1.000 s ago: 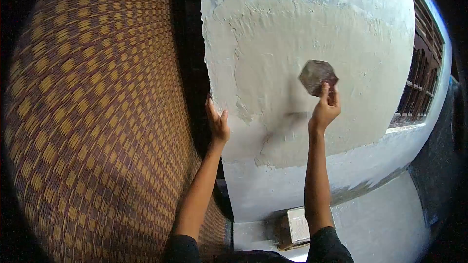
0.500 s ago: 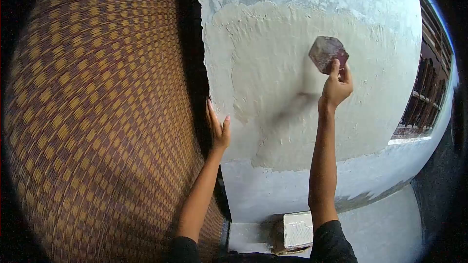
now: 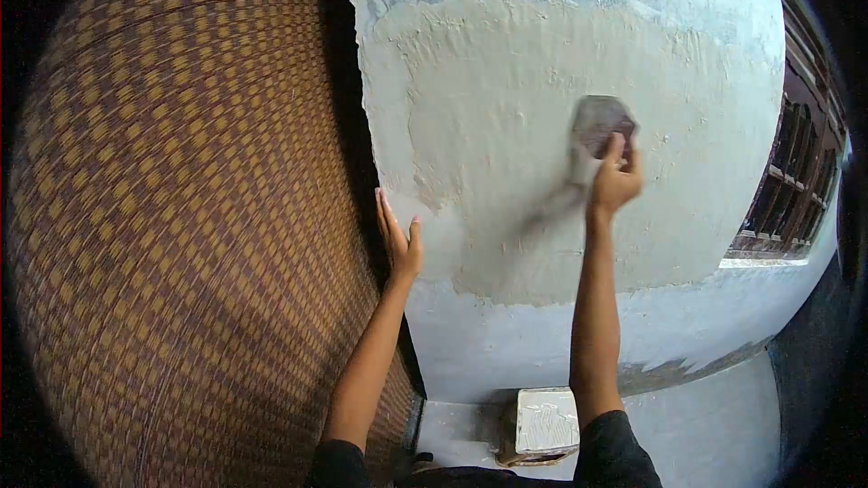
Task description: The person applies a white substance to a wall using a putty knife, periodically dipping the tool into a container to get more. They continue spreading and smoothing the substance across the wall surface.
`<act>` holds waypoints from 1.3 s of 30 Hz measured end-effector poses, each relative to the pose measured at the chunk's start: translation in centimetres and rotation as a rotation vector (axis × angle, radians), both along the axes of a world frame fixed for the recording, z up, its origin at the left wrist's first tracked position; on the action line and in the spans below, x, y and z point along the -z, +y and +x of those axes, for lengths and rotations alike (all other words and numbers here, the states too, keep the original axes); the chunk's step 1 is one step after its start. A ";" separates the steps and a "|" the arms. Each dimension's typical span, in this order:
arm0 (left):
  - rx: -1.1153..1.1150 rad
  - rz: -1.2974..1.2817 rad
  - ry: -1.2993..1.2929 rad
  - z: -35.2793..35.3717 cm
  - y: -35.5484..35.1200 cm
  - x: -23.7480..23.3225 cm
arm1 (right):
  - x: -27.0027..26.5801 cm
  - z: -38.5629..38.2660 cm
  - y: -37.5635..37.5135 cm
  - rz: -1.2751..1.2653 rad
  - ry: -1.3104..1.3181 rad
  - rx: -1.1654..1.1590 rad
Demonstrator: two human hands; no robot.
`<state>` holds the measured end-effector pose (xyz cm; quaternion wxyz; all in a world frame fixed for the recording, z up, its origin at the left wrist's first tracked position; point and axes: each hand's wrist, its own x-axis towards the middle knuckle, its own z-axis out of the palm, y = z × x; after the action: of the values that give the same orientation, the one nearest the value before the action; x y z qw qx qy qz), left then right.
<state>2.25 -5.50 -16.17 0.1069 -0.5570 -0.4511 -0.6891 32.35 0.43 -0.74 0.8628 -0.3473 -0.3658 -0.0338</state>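
My right hand [image 3: 617, 184] pinches a flat, many-sided putty spreader [image 3: 599, 117], dark and smeared with pale filler and slightly blurred by motion. It is close over a broad beige patch of filler [image 3: 506, 117] on the wall, and its shadow falls below and to the left. The patch has ridges and rough edges. Against the left edge of the wall [image 3: 488, 339] rests my left hand [image 3: 404, 248], flat, with its fingers stretched upward and the thumb apart.
A woven brown and yellow mat [image 3: 181, 217] stands along the left, with a dark gap between it and the wall. At right is a barred window [image 3: 788, 172]. A box-shaped container [image 3: 546, 422] with a white-smeared top stands on the floor [image 3: 714, 425] below.
My right hand has moved the spreader a little down over the filler patch and turned it somewhat. My left hand stays at the wall's edge. The view has shifted slightly.
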 end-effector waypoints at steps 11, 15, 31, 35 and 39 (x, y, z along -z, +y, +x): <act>0.052 -0.079 0.070 4.2 -1.0 0.7 | 9.1 -6.9 -2.0 0.018 -0.747 -0.093; 0.041 -0.115 0.074 3.4 -1.6 1.4 | 5.7 0.6 -0.9 -0.066 -0.130 -0.089; 0.048 -0.102 0.067 2.8 -1.3 2.4 | 5.1 -7.6 -0.4 -0.074 -0.491 -0.072; 0.024 -0.111 0.060 1.4 -1.2 3.3 | 1.3 -0.5 -2.0 -0.007 0.061 -0.126; -0.060 -0.128 0.126 2.0 -0.9 3.6 | 3.0 -3.3 -2.6 0.081 -0.086 -0.336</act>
<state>4.23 -6.45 -19.76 0.1198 -0.5910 -0.5030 -0.6192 29.03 -2.17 -3.78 0.8533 -0.2442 -0.4535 0.0815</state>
